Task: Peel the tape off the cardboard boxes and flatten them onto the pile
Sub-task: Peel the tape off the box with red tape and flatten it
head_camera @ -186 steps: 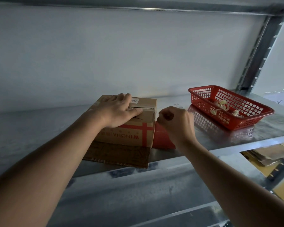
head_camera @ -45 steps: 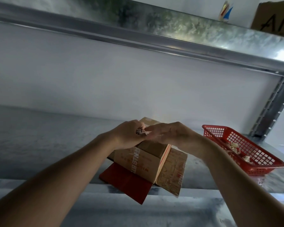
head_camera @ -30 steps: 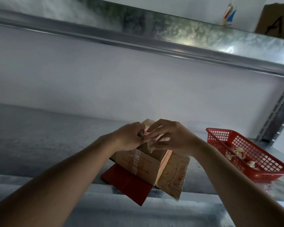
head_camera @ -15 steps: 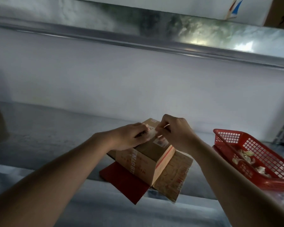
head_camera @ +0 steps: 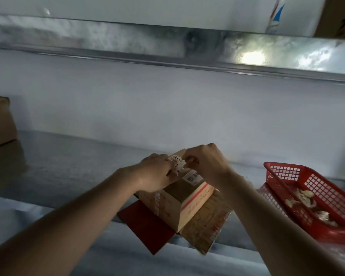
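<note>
A small brown cardboard box (head_camera: 179, 204) with red print and a barcode label stands on a pile of flattened cardboard (head_camera: 207, 230), one sheet of it red, on a metal shelf. My left hand (head_camera: 157, 174) rests on the box's top left, fingers lying flat on it. My right hand (head_camera: 205, 164) is curled over the top far edge and pinches a strip of pale tape (head_camera: 180, 163) between thumb and fingers. The tape's far end is hidden behind the hands.
A red plastic basket (head_camera: 283, 172) with several crumpled tape scraps sits on the shelf (head_camera: 68, 166) to the right. Another brown box (head_camera: 0, 122) stands at the far left. The upper shelf's metal beam (head_camera: 167, 48) runs overhead. The pile overhangs the shelf's front edge.
The box has been turned corner-on since the oldest frame. My right hand has shifted along the top and lifted slightly with the tape pinched. The view has tilted up and to the left.
</note>
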Tool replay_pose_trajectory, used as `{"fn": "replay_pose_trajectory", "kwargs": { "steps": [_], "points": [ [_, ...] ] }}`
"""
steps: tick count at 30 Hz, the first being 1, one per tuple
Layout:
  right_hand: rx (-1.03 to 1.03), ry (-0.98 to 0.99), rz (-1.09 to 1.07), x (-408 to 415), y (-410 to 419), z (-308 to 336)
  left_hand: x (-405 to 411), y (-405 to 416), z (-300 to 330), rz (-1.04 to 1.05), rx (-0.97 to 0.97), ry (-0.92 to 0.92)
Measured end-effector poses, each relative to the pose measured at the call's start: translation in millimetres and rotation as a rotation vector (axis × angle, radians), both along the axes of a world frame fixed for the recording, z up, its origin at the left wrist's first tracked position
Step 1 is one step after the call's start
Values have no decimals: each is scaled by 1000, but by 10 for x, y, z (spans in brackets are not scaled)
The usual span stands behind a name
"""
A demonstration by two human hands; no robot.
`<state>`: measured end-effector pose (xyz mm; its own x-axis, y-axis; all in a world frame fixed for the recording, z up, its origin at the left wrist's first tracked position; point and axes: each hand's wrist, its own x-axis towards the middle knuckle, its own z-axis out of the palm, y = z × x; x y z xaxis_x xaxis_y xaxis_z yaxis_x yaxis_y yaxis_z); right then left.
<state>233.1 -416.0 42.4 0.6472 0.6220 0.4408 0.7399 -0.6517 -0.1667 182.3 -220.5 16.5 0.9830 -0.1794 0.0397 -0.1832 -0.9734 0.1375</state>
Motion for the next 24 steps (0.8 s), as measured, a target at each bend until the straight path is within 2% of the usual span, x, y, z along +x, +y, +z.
{"fn": "replay_pose_trajectory", "kwargs": {
  "steps": [4,9,12,15,22,24],
  "points": [
    [-72,51,101,-59,-14,-71,-105,-181,-13,19,-65,-72],
    [204,304,71,-24,-11,11,-176,-251,-72,82,-53,33],
    [136,326,-51,-11,9,67,-189,-253,-57,113,-25,71],
    [59,334,-52,-22,31,51,-185,-266,-53,104,14,85],
    [89,296,-57,-6,-2,-23,-192,-239,-25,113,-15,94],
    [159,304,-73,43,-57,-1,-209,-235,-3,104,-30,88]
  ]
}}
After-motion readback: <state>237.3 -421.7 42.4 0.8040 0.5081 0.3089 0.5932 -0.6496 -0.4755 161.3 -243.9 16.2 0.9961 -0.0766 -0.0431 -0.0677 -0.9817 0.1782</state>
